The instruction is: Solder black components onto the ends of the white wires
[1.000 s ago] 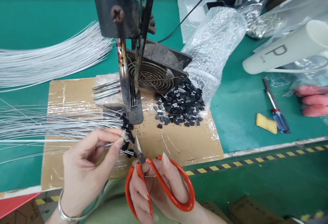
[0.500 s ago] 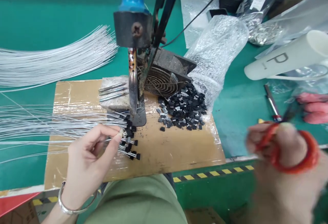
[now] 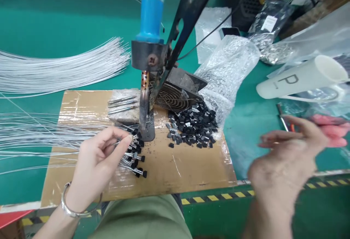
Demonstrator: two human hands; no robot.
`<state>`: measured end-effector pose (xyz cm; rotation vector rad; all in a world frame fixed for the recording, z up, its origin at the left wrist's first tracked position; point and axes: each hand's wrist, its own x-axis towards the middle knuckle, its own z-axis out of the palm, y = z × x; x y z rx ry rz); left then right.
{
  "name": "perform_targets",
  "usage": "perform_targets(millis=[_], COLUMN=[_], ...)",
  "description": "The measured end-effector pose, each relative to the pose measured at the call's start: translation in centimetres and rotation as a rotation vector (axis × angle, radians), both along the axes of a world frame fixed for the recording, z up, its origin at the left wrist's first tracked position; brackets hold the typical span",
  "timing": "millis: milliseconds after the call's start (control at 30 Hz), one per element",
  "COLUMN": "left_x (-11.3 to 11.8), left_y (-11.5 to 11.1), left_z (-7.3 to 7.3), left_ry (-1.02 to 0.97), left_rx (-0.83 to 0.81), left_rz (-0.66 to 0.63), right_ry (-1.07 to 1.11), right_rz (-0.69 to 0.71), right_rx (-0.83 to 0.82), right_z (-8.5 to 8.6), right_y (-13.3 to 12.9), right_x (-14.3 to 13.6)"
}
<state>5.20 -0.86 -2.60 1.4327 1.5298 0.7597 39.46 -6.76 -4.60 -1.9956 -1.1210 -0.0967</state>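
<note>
My left hand [image 3: 102, 162] is closed in a pinch on the end of a thin metal wire [image 3: 133, 137], over a bunch of wires with black tips [image 3: 140, 159]. A small light-coloured end shows at the fingertips. Out to the right, my right hand [image 3: 287, 159] is above the table edge, its fingers apart and partly stretched, with nothing visible in them. Beyond its fingers, a slim tool [image 3: 283, 118] with a metal shaft lies on the green table; a small orange-red part shows between the fingers. No scissors loops show on the hand.
A soldering iron [image 3: 151, 20] hangs tip-down in a black stand before a fan [image 3: 175, 95]. Loose black caps [image 3: 194, 124] are heaped on the cardboard [image 3: 191, 173]. A wire bundle [image 3: 68, 69] lies left; a white cup [image 3: 298, 78], bubble wrap [image 3: 229, 67] and pink cloth [image 3: 332, 129] lie right.
The red-handled scissors round my right hand's fingers are no longer visible, and that hand has turned and opened. A thin wire offcut now shows on the cardboard. My left hand keeps its pinch.
</note>
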Motion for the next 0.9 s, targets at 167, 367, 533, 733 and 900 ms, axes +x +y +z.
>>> perform_targets(millis=[167,367,533,733,900], left_x=[0.0,0.0,-0.1,0.3,0.5], left_y=[0.1,-0.4,-0.6,-0.5,-0.6], left_z=[-0.3,-0.5,-0.7,-0.1,0.5], left_ry=[0.046,0.038,0.035,0.036,0.048], left_rx=[0.014,0.023,0.014,-0.014,-0.063], left_rz=[-0.02,-0.073,-0.057,-0.074,-0.088], right_ry=[0.302,1.049,1.149,0.836,0.822], right_rz=[0.379,0.483,0.588,0.671,1.027], right_rx=[0.083,-0.032,-0.038,0.018,0.009], right_z=[-0.1,0.1,0.1,-0.2,-0.2], right_y=[-1.4,-2.8,-1.9,-1.9,-0.5], right_x=[-9.9,-14.8,-15.1,-14.9,-16.1])
